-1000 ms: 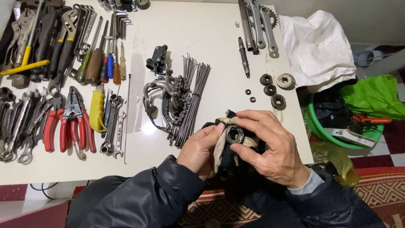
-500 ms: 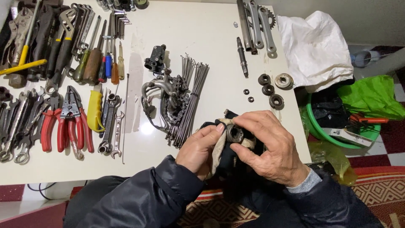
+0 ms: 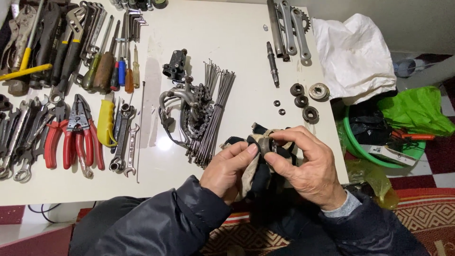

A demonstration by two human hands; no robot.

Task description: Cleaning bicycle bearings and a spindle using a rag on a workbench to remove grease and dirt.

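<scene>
My left hand (image 3: 228, 170) and my right hand (image 3: 308, 163) meet at the near edge of a white table (image 3: 227, 42). Between them is a dark and beige rag (image 3: 253, 173) wrapped around a small round metal ring part (image 3: 267, 145). My right fingers pinch the ring from the right and above. My left thumb and fingers press the rag against it from the left. Most of the ring is hidden by cloth and fingers.
A bundle of spokes (image 3: 213, 114), a chain and brake parts (image 3: 182, 106) lie beside the hands. Pliers (image 3: 71, 135), wrenches (image 3: 124, 142) and screwdrivers (image 3: 111, 66) fill the left. Small rings and cups (image 3: 303, 99), an axle (image 3: 272, 64), crank arms (image 3: 289, 26), a white bag (image 3: 353, 54) sit right.
The hands have kept their hold and place at the table edge. My right fingers have closed further over the ring, covering more of it; the view shifted slightly.
</scene>
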